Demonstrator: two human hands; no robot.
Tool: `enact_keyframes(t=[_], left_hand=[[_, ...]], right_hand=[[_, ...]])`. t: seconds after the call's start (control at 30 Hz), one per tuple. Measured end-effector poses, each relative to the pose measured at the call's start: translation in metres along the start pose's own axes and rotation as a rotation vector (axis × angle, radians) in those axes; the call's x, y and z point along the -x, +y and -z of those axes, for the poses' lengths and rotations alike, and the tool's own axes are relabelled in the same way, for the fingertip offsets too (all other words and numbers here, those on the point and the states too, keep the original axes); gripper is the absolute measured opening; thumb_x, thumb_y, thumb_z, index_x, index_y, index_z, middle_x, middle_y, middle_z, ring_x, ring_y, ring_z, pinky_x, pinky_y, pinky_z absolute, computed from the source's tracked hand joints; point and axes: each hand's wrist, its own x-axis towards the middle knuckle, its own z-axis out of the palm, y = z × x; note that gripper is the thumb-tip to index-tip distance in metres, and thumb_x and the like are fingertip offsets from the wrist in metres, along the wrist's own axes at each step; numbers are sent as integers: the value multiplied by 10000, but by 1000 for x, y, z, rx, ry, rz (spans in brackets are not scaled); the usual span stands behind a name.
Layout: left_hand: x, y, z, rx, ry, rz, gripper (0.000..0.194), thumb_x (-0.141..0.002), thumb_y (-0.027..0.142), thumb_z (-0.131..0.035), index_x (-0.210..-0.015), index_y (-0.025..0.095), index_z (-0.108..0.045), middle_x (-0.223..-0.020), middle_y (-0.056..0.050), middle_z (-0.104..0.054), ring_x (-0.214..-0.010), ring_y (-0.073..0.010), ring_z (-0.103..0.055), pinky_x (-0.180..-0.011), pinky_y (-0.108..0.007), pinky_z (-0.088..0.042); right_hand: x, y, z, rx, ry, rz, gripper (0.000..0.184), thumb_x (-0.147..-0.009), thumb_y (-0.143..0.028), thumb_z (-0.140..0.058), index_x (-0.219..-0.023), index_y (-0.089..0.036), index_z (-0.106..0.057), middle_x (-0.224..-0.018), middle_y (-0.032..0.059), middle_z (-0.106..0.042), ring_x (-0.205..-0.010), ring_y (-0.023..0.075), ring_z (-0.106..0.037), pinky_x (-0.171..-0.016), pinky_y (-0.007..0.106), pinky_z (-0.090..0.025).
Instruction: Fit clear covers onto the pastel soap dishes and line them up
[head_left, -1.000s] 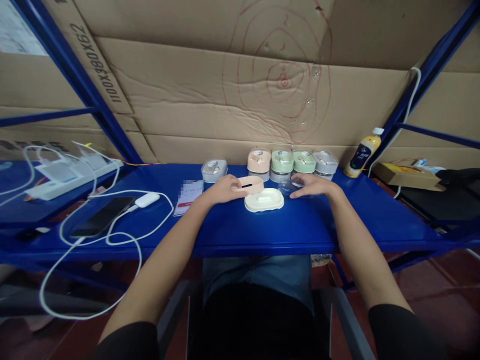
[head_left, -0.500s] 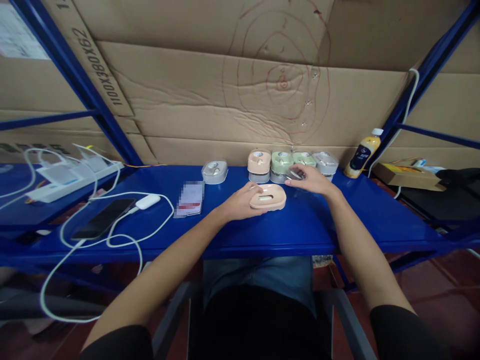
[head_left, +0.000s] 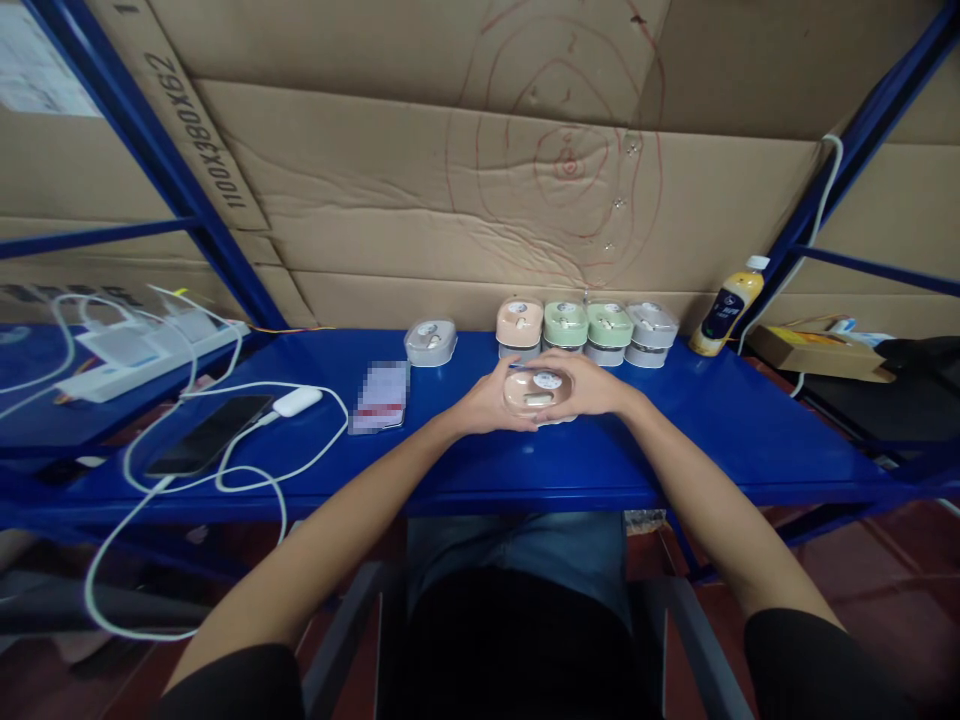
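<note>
A pink oval box (head_left: 517, 391) with a slot in its top stands at the middle of the blue table, the edge of a pale base showing below it. Over it sits a clear plastic cover (head_left: 547, 380) with a round label. My left hand (head_left: 486, 402) is closed around the box's left side, thumb at the near edge. My right hand (head_left: 592, 388) curves round the right side, gripping the clear cover. Fingers of both hands partly hide the box. Behind them stand a stacked pink box (head_left: 519, 322), green boxes (head_left: 565, 322) and a grey box (head_left: 651, 325).
A single grey box (head_left: 430, 342) and a phone with a blurred screen (head_left: 380, 396) lie to the left. Further left are a black phone (head_left: 210, 436), white cables and a power strip (head_left: 150, 360). A juice bottle (head_left: 727, 308) and cardboard tray (head_left: 817, 352) are at right.
My left hand has brought the slotted pink piece right onto the pale base. My right hand has brought the clear cover from the back right onto the pink box.
</note>
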Motion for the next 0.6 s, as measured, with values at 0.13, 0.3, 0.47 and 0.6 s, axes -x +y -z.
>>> enact_keyframes(t=[0.13,0.3,0.47,0.6], left_hand=[[-2,-6,0,33,8,-23,1469,-505,567,-1068,-1689,206,-277,-1517,-234,-631,-1438,-473,-615,-1221,-676,-455],[-1,-6,-3,-23,76,-42,1501,-528,601,-1061,-1716,219,-226,-1509,-241,-627,-1449,-490,-601,-1198,-688,-466],[3,1,-4,-48,53,-32,1456,-599,622,-1027,-1728,251,-185,-1525,-223,-641,-1436,-487,-622,-1189,-677,-492],[2,4,-5,-60,41,-33,1454,-598,623,-1024,-1725,237,-191,-1511,-230,-656,-1411,-508,-640,-1177,-694,-501]], right_hand=[[0,-7,-3,47,1,-6,916,-708,-654,-962,-1511,-300,-701,-1360,122,-724,-1233,363,-709,-1106,554,-553],[2,-1,-2,83,-5,-34,947,-720,-707,-938,-1543,-318,-675,-1316,108,-716,-1193,351,-712,-1097,556,-564],[3,0,-2,92,-27,-48,954,-750,-705,-921,-1565,-286,-655,-1329,128,-694,-1197,349,-707,-1105,537,-564],[3,-5,-2,99,-45,-2,885,-791,-666,-906,-1556,-297,-657,-1385,132,-685,-1269,363,-681,-1137,548,-545]])
